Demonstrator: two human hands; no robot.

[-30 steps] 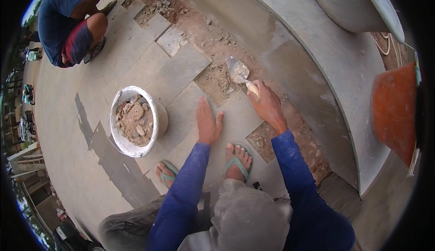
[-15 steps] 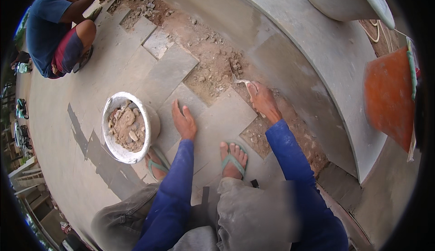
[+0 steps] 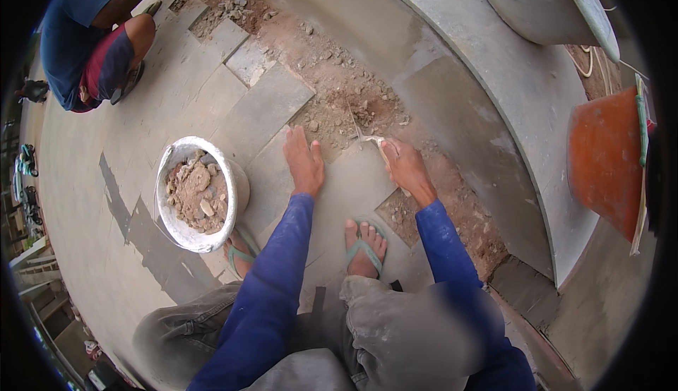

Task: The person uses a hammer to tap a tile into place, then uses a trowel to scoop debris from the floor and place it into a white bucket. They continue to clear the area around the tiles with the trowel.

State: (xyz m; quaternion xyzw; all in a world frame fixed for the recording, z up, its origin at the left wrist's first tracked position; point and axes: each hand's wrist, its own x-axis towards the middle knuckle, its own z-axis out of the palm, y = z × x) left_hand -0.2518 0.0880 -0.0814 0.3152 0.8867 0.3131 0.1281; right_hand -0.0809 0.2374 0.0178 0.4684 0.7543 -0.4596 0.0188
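My right hand (image 3: 409,172) is wrapped round the handle of a trowel (image 3: 364,135). Its thin blade, seen nearly edge-on, points into the loose soil and rubble (image 3: 339,101) along the broken edge of the paving. My left hand (image 3: 305,163) is open, fingers stretched out together and thumb apart, over the grey paving slabs (image 3: 263,112) beside that soil; I cannot tell whether it touches them. To its left stands a white bucket (image 3: 239,186) filled with broken stone and dirt (image 3: 198,193).
A low concrete wall (image 3: 452,94) curves along the right of the soil strip. An orange bucket (image 3: 604,158) and a large grey basin (image 3: 537,10) stand beyond it. At the upper left another person (image 3: 85,38) squats, hands near the rubble. My sandalled foot (image 3: 365,248) rests on the slabs.
My left hand has moved forward and right, toward the soil edge. The trowel in my right hand has shifted slightly left and back, and a hollow shows in the soil near its blade.
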